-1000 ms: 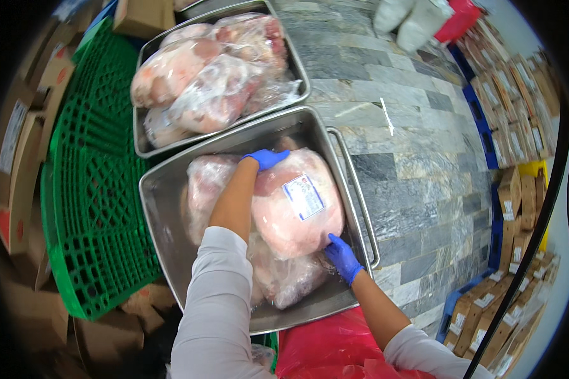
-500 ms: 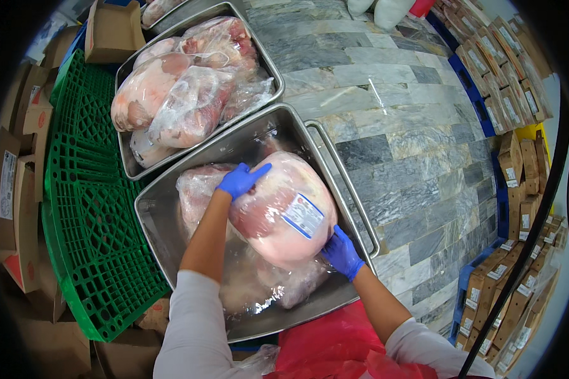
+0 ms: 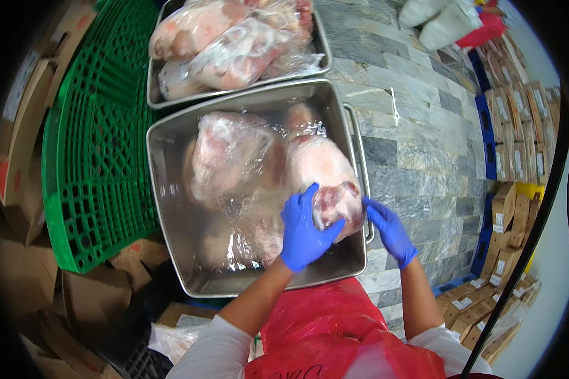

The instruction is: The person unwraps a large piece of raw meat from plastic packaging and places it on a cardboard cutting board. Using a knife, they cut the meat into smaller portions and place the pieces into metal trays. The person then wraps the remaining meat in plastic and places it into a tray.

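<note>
A large piece of pale pink meat [image 3: 322,161] in clear plastic lies against the right side of a steel tub [image 3: 164,208] holding cloudy water. My left hand [image 3: 305,230], in a blue glove, curls thumb and fingers around the left of its near end, where darker red flesh shows. On the other side my right hand [image 3: 391,232], also gloved in blue, presses straight fingertips to the meat at the tub's right rim. The piece is held between both hands. Another wrapped piece of meat [image 3: 224,148] sits in the water at left, and more lie partly submerged nearer me.
Behind this tub stands a second steel tub [image 3: 327,54] piled with bagged meat [image 3: 240,54]. A green plastic pallet [image 3: 101,139] stands upright on the left, near cardboard boxes [image 3: 98,294]. To the right, past the tiled floor [image 3: 423,164], boxes [image 3: 509,126] are stacked on blue pallets.
The big piece has turned and moved right and lower in the tub; its label no longer shows. My left hand has shifted from its far side to its near end. The view has shifted.
</note>
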`<action>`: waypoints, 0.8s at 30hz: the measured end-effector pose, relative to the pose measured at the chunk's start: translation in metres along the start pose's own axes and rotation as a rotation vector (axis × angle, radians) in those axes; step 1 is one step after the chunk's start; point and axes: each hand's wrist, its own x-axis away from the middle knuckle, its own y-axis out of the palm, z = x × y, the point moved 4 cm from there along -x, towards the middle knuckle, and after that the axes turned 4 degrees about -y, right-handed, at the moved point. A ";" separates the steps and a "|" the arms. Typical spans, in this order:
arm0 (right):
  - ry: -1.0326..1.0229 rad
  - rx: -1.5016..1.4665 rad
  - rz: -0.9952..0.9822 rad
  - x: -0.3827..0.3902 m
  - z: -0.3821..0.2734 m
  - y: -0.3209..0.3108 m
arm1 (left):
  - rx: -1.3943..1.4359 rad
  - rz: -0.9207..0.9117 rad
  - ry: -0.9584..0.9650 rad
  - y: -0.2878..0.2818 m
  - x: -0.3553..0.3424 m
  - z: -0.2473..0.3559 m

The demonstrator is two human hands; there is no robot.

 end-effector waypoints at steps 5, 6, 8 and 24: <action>-0.390 0.294 -0.216 -0.170 -0.068 0.044 | 0.808 0.266 -0.354 0.017 -0.005 -0.082; -0.310 0.395 -0.351 -0.209 -0.066 0.055 | 0.974 0.382 -0.453 0.024 0.001 -0.098; -0.218 0.613 -0.496 -0.275 -0.050 0.077 | 0.800 0.337 -0.704 0.064 0.019 -0.153; 0.519 -0.171 -0.620 -0.304 -0.025 0.099 | 1.267 0.061 -1.233 0.187 0.094 -0.276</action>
